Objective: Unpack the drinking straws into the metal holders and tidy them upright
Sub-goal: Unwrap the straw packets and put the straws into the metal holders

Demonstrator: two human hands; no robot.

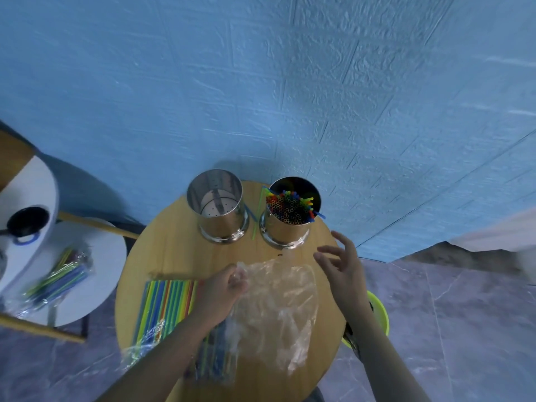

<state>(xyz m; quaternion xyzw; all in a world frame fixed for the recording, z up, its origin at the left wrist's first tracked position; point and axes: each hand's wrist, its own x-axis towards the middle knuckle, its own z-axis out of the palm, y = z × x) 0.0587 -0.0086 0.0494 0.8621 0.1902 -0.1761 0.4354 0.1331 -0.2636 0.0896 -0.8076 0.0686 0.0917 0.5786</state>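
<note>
Two metal holders stand at the back of the round wooden table (pixel 162 256). The left holder (pixel 220 210) is empty. The right holder (pixel 290 221) is packed with coloured straws (pixel 291 206) standing upright. My left hand (pixel 224 288) pinches the top of an empty clear plastic bag (pixel 278 311) that hangs crumpled over the table. My right hand (pixel 340 262) hovers in front of the right holder with fingers spread, holding nothing. A sealed pack of coloured straws (pixel 165 309) lies at the table's left under my left forearm. A further wrapped pack (pixel 216 358) lies beneath the bag.
Loose green and blue straws (pixel 255 216) lie between the holders. A white side table (pixel 95 256) on the left carries another straw pack (pixel 61 280) and a black round object (pixel 27 221). A yellow-green bin (pixel 380 311) sits under the table's right edge. A blue wall stands behind.
</note>
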